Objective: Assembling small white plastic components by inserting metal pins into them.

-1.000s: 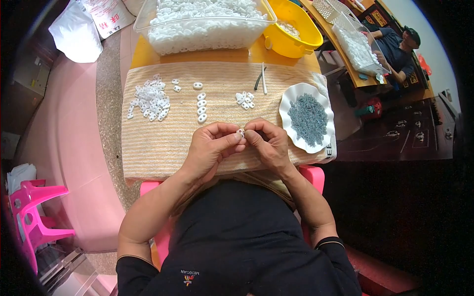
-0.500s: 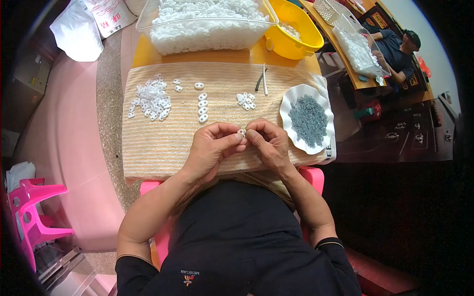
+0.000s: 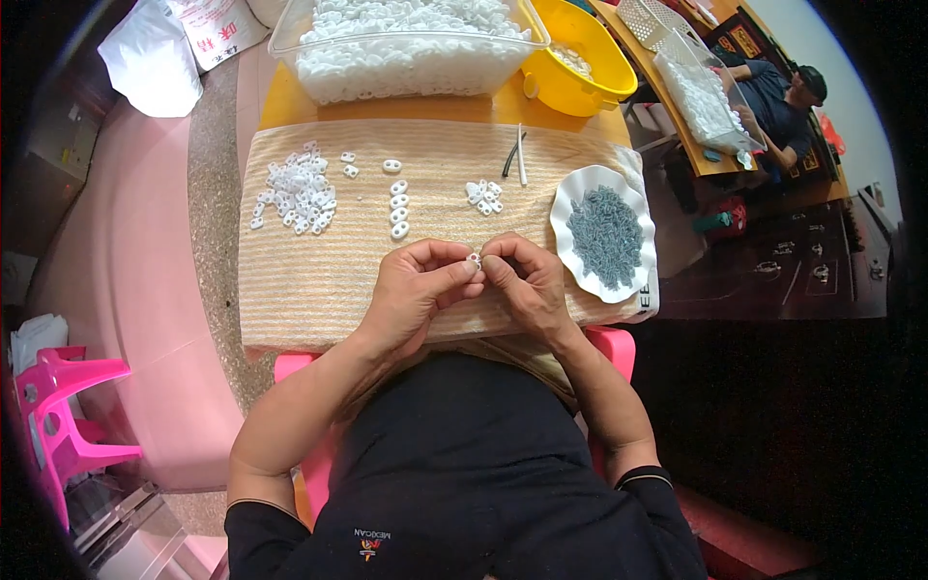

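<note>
Near the middle of the bench's near edge, the left hand (image 3: 411, 290) had a narrow grip, thumb and fingertips closed on a small, hard-looking white piece (image 3: 475, 261) with holes. The right hand (image 3: 530, 293) pinched it from the right, its grip just as narrow. The fingertips covered much of the piece, so its full outline and the exact contact could not be made out.

Beneath lay a towel (image 3: 309, 285), soft and ribbed with fine beige stripes, covering most of the bench (image 3: 274, 114). Toward the right edge stood a glossy white dish (image 3: 628, 289) with a wavy rim, heaped with thin grey-blue tubes (image 3: 606, 237), those underneath buried.

Beyond the hands, a column of smooth white ovals (image 3: 399, 201), two-holed, ran away from the near edge. A small cluster (image 3: 484, 197) of white pieces lay right of it; toward the left edge a loose pile (image 3: 295, 193) hid its lower layers. Farther off, a slim white stick (image 3: 523, 157) crossed a black one (image 3: 510, 162).

At the far edge, a clear plastic bin (image 3: 290, 48) brimmed with white pieces, its top cut off by the view. Beside it, a yellow basin (image 3: 580, 101), also cropped, held pale bits too small to tell.
</note>
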A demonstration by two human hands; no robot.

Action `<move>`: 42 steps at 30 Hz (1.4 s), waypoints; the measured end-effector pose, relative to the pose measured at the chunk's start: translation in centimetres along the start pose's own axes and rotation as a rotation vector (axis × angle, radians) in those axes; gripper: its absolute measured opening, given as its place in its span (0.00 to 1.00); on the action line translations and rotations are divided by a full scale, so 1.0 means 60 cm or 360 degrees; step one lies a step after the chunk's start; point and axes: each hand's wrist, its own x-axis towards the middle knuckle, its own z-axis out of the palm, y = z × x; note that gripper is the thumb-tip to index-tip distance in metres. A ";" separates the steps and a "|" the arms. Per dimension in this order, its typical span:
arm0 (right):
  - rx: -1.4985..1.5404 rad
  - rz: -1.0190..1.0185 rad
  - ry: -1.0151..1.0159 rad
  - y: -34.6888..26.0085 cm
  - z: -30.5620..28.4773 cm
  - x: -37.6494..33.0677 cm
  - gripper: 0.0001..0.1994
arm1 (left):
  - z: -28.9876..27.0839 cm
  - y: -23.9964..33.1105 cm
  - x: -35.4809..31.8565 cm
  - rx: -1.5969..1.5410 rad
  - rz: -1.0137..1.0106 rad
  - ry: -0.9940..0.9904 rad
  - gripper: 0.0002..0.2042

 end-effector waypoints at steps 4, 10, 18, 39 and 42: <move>-0.0072 -0.0004 -0.0006 0.003 -0.001 0.000 0.05 | 0.000 -0.001 -0.001 0.0015 0.0005 0.0000 0.08; -0.0087 0.0000 -0.0015 0.002 -0.001 0.000 0.04 | -0.001 -0.004 0.001 0.0010 0.0015 0.0044 0.08; -0.0109 0.0019 -0.0082 0.009 -0.008 0.004 0.06 | -0.003 -0.012 0.004 0.0111 0.0072 0.0075 0.07; 0.0081 0.0141 -0.0070 0.001 0.000 0.003 0.08 | 0.005 -0.022 -0.002 0.0280 0.0264 0.0100 0.07; -0.0012 0.0106 -0.0061 -0.007 0.003 0.004 0.09 | 0.002 -0.021 -0.001 0.0270 0.0250 0.0111 0.07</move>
